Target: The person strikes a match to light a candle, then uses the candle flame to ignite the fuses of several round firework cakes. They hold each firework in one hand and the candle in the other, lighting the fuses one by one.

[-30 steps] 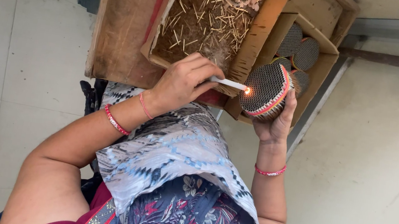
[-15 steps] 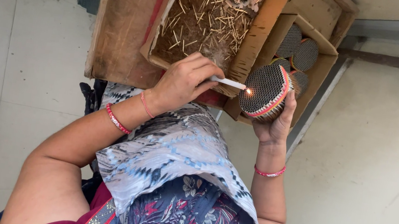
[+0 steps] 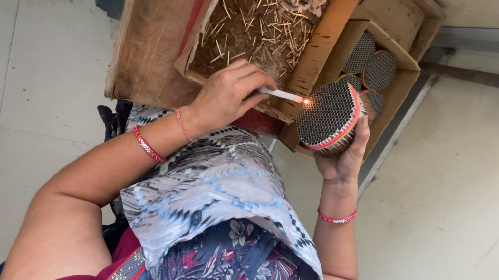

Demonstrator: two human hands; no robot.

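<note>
Two hands busy, centre of frame — left hand (image 3: pixel 230 95) pinches thin white lit candle (image 3: pixel 282 94), long axis horizontal, flame tip just touching round bundle of packed sticks (image 3: pixel 329 115) immediately right. Right hand (image 3: pixel 345 156) cups bundle from below. Four more bundles in cardboard box (image 3: pixel 393 89), upper right; loose sticks fill tray (image 3: pixel 260 18).

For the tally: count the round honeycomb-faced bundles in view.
5, perhaps more hidden: one bundle in hand, held by the right hand; four in the cardboard box, at and, partly hidden.
</note>
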